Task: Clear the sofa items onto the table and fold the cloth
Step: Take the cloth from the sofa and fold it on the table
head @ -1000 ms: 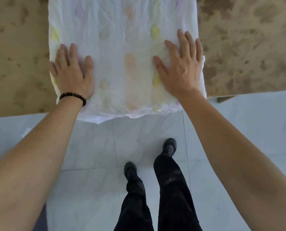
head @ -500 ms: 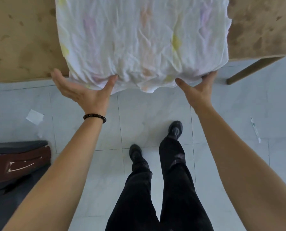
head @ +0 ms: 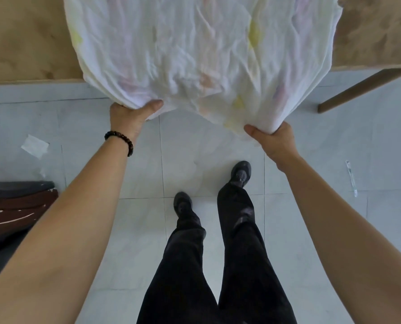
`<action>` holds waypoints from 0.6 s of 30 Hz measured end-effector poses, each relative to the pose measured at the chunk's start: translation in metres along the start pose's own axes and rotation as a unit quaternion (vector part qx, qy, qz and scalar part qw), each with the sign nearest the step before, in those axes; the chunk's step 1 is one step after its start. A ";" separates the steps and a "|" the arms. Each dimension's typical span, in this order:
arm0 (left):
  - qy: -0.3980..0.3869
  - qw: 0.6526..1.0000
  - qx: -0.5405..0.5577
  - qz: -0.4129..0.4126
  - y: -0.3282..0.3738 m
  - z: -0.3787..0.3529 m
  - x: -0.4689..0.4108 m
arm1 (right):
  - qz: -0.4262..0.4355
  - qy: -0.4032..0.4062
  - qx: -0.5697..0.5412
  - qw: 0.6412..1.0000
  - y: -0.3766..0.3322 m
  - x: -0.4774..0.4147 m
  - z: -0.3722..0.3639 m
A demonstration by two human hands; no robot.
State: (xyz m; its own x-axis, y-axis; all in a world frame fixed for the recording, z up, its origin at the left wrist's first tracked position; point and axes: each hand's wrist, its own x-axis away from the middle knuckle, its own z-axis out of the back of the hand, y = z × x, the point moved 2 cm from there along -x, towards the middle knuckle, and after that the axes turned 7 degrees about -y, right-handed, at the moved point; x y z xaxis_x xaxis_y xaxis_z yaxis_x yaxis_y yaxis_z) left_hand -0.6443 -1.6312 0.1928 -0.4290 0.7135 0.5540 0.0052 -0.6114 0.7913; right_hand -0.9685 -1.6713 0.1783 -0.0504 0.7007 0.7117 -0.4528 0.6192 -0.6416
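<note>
At the near edge of the mottled brown wooden bench (head: 26,43), your left hand (head: 130,118) and right hand (head: 274,139) each pinch the overhanging hem of the crumpled white pastel-blotched cloth (head: 202,54), thumbs on top and fingers hidden underneath, probably to lift it for a fold

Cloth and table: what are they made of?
The cloth looks like thin, soft woven fabric, maybe cotton: it is white with faint pastel spots, wrinkled, and sags limply off the edge. The table seems to be wood or board, with a dull, blotchy brown top.
</note>
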 end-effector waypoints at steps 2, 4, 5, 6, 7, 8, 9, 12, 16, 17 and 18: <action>-0.023 0.999 -0.012 0.022 -0.017 -0.003 0.011 | -0.006 -0.006 -0.041 0.999 0.007 0.004 -0.002; -0.039 0.998 -0.002 0.056 -0.039 -0.005 0.028 | -0.017 -0.013 -0.077 0.997 0.015 0.011 -0.007; -0.042 0.996 0.014 0.075 -0.047 -0.006 0.038 | -0.024 -0.018 -0.095 0.995 0.018 0.015 -0.009; -0.041 0.994 0.037 0.095 -0.055 -0.006 0.049 | -0.029 -0.024 -0.114 0.993 0.022 0.020 -0.012; -0.041 0.991 0.060 0.112 -0.061 -0.006 0.059 | -0.032 -0.028 -0.131 0.990 0.025 0.025 -0.015; -0.042 0.988 0.076 0.124 -0.066 -0.005 0.070 | -0.033 -0.029 -0.145 0.989 0.028 0.030 -0.017; -0.046 0.987 0.087 0.129 -0.069 -0.004 0.080 | -0.031 -0.026 -0.159 0.986 0.029 0.037 -0.018; -0.063 0.981 0.138 0.125 -0.070 0.006 0.107 | -0.015 -0.019 -0.255 0.967 0.030 0.061 -0.020; -0.092 0.965 0.212 0.126 -0.056 0.032 0.135 | -0.002 -0.028 -0.389 0.921 0.020 0.101 -0.016; -0.101 0.962 0.220 0.128 -0.050 0.038 0.144 | -0.002 -0.025 -0.411 0.911 0.017 0.114 -0.015; -0.110 0.958 0.229 0.129 -0.044 0.044 0.152 | -0.003 -0.024 -0.428 0.903 0.015 0.127 -0.012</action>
State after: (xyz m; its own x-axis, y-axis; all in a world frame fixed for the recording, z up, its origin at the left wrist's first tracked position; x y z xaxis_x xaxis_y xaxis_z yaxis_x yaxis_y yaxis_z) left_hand -0.6700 -1.4806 0.2540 -0.1585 0.6444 0.7481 0.5030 -0.5993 0.6228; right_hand -0.9704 -1.5689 0.2558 -0.0981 0.6927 0.7145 0.4002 0.6848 -0.6090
